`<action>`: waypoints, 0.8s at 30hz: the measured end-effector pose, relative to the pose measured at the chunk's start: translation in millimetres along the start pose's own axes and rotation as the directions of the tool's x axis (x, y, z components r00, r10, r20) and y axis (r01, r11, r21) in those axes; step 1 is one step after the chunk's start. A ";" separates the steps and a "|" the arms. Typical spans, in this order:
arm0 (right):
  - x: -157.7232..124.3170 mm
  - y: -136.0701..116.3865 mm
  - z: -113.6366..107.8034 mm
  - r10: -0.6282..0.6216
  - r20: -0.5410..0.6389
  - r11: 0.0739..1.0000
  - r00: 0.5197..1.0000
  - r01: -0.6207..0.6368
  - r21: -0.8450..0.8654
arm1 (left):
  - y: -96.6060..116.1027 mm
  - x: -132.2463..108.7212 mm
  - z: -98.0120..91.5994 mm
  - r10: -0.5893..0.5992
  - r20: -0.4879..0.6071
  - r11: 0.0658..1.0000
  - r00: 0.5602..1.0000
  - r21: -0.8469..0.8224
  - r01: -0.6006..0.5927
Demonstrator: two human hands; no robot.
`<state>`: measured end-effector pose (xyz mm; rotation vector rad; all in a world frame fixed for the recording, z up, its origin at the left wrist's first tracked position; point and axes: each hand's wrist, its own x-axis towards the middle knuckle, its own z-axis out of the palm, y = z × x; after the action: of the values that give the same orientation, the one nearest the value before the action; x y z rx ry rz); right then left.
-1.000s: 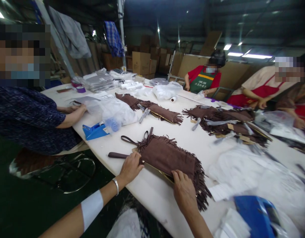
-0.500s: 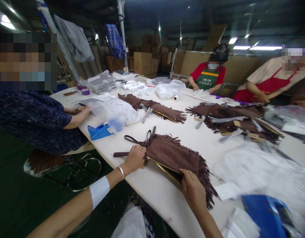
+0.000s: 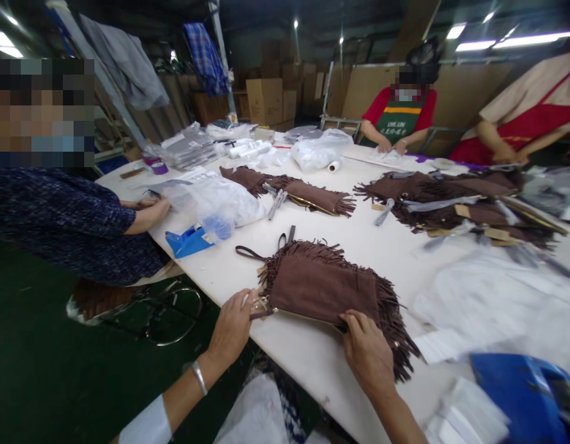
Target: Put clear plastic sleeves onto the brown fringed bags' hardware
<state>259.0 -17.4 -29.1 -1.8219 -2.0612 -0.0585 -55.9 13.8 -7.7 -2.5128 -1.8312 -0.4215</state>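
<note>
A brown fringed bag (image 3: 324,287) lies on the white table in front of me, its gold zip edge facing me. My left hand (image 3: 232,327) is closed at the bag's near left corner, pinching the brown zip pull (image 3: 261,313) beside some small metal fittings. My right hand (image 3: 366,348) grips the front zip edge near the right end, with the thumb hidden. The zip looks mostly closed. A thin dark strap loop (image 3: 250,251) sticks out from the bag's far left side.
More fringed bags lie farther back (image 3: 317,195) and in a pile at right (image 3: 451,197). White plastic bags (image 3: 493,308) and a blue object (image 3: 520,394) are at right. A blue tape dispenser (image 3: 187,242) stands near the left edge. Co-workers are left and across the table.
My left hand has moved down and left from the bag's corner with the zip pull. The gap along the zip has narrowed, and the bag's front lies flatter. My right hand stays on the edge.
</note>
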 end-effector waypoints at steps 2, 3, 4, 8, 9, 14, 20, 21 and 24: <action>-0.9 -0.4 1.7 0.005 -0.007 1.000 1.000 -0.005 -0.007 | 7.0 -10.0 2.8 0.029 -0.097 1.000 0.995 0.010 -0.028; -1.4 -0.9 2.4 0.006 -0.011 1.000 1.000 -0.007 -0.009 | 11.5 -15.5 4.1 0.048 -0.112 0.999 0.993 0.006 -0.048; -1.7 -1.4 2.9 0.007 -0.015 1.000 1.000 -0.008 -0.010 | 16.3 -21.1 5.3 0.066 -0.109 0.998 0.992 -0.007 -0.067; -2.2 -3.6 3.1 0.021 -0.026 1.000 0.999 -0.021 -0.009 | 30.6 -39.3 2.8 0.146 0.044 0.977 0.988 -0.164 -0.137; -2.1 -3.9 2.8 0.025 -0.026 1.000 0.999 -0.025 -0.009 | 31.2 -40.9 0.1 0.170 0.075 0.965 0.983 -0.214 -0.150; -2.6 -5.0 1.9 0.032 -0.015 0.999 0.999 -0.032 -0.009 | 17.5 -27.6 -6.1 0.028 -0.055 0.963 0.998 -0.267 -0.041; -4.7 -8.1 0.0 0.038 -0.026 0.999 0.999 -0.038 -0.018 | 3.9 -2.0 2.7 -0.032 0.066 0.998 0.997 -0.058 0.036; -5.0 -8.0 -0.5 0.037 -0.026 0.999 0.999 -0.037 -0.017 | 3.1 0.2 -1.3 -0.026 0.080 0.998 0.996 -0.057 0.030; -4.7 -7.2 -0.9 0.039 -0.036 0.999 0.999 -0.039 0.006 | -0.3 5.4 -20.2 0.003 0.023 0.998 1.000 -0.060 -0.001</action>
<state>252.7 -23.2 -28.1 -1.8434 -1.9988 -0.0748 -59.0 15.7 12.9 -2.5681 -1.8512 -0.4561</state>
